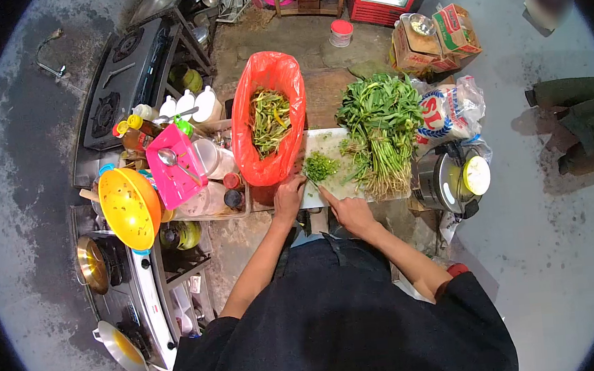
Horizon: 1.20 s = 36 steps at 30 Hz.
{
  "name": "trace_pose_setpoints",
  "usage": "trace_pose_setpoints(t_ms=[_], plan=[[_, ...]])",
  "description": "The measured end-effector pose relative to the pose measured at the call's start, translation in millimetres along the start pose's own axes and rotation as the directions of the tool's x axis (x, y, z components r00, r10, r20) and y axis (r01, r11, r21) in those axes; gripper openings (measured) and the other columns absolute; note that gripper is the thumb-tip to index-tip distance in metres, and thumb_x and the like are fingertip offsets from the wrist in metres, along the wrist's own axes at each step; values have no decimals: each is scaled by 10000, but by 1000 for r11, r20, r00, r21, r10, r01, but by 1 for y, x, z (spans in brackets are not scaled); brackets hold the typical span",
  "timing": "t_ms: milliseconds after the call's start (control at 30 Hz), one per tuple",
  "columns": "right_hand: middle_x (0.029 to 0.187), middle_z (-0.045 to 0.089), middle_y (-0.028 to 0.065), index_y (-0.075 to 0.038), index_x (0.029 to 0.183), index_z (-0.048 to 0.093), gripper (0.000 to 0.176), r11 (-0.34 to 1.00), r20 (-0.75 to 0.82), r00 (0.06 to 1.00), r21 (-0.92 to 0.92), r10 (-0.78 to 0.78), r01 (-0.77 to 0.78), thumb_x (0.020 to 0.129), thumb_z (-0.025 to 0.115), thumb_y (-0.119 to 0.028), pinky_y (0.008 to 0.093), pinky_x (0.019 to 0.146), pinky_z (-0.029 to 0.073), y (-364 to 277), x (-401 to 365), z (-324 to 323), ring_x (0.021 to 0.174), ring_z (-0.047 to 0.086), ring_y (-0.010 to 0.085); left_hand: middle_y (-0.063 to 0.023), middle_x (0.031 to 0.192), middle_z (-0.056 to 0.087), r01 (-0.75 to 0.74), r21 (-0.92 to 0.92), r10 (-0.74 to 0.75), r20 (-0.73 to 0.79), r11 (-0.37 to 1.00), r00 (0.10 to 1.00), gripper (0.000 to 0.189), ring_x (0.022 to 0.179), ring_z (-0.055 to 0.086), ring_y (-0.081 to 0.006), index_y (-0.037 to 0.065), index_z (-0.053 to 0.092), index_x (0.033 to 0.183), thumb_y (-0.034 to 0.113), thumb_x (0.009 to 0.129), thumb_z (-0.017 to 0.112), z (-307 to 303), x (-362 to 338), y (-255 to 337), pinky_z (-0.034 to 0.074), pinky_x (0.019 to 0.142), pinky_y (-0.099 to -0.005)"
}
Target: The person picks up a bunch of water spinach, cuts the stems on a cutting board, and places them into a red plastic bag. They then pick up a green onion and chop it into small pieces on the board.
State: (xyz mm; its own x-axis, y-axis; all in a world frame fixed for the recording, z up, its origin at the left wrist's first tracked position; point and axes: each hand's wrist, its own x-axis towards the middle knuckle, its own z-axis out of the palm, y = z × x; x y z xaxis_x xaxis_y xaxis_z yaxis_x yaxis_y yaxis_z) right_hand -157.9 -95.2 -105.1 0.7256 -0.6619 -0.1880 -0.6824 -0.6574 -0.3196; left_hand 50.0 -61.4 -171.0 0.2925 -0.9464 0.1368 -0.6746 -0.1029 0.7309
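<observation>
My right hand (352, 213) is closed around the handle of a knife (315, 183), its blade slanting up and left over a white cutting board (314, 199). Close to the blade's tip, at the board's left edge, my left hand (289, 197) has its fingers drawn together; what they hold, if anything, is too small to make out. Finely chopped greens (320, 165) lie in a small heap just beyond the blade. A large bunch of leafy greens (380, 112) covers the board's right part, stem ends toward me. Left of the board stands an open red plastic bag (243, 130) with vegetable trimmings (271, 121) inside.
At left, a pink tray (173, 164) with a spoon and a yellow colander (129, 209) crowd a bin of bottles. A pot (443, 182) and a printed plastic sack (439, 113) flank the greens at right. Stoves (105, 96) line the left side.
</observation>
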Motion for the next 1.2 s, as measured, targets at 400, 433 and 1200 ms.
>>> trace_pose_setpoints(t_ms=[400,433,1200], plan=[[632,658,193,-278,1601,205,782,999,-107,993,1,48,-48,913,560,-165,499,508,513,-4,23,51,549,654,371,-171,935,715,-43,-39,43,-17,998,999,170,840,696,-370,73,713,1056,118,896,675,1,-3,-2,549,722,-456],[632,658,193,-278,1601,205,782,999,-107,993,2,55,-55,913,560,-165,499,508,513,-3,21,51,549,654,371,-171,935,715,-46,-41,45,-12,998,999,170,840,696,-370,73,713,1056,118,896,675,2,-4,-2,549,722,-456],[636,669,164,-210,1593,241,775,998,4,999,-51,-34,34,885,549,-133,478,511,523,-1,-1,8,531,657,335,-136,972,706,-127,-12,127,12,992,992,165,832,692,-364,41,705,1044,79,889,662,-7,-1,1,549,696,-450]])
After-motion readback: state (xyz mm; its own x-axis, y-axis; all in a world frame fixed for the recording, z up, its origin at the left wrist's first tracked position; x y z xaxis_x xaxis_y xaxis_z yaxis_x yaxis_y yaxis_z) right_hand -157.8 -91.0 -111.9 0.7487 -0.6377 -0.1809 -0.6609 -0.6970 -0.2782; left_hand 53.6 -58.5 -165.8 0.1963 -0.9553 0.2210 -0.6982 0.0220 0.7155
